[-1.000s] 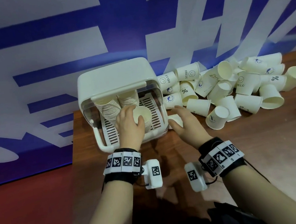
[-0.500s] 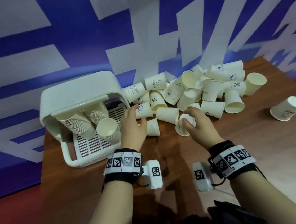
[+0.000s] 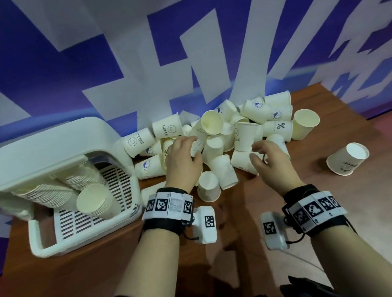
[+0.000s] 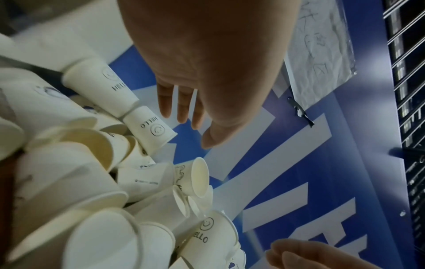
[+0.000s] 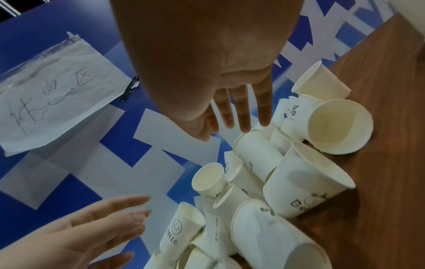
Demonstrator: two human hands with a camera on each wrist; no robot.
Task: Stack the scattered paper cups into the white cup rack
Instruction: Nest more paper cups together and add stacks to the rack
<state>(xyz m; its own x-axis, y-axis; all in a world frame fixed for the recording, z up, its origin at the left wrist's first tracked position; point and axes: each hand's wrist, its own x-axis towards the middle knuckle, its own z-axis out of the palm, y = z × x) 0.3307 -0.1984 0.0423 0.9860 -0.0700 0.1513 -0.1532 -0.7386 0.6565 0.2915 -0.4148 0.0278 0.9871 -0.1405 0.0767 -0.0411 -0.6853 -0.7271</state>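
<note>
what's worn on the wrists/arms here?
Both hands are bare. The left hand and right hand each have a black wrist strap carrying a band of white tiles with black square markers, plus a white camera block bearing its own marker. Thin black cables; dark sleeves.

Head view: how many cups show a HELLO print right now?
3. One cup lies beside the rack, a second is just right of it, and a third is further right, beyond the right hand. Other prints may be hidden.
</note>
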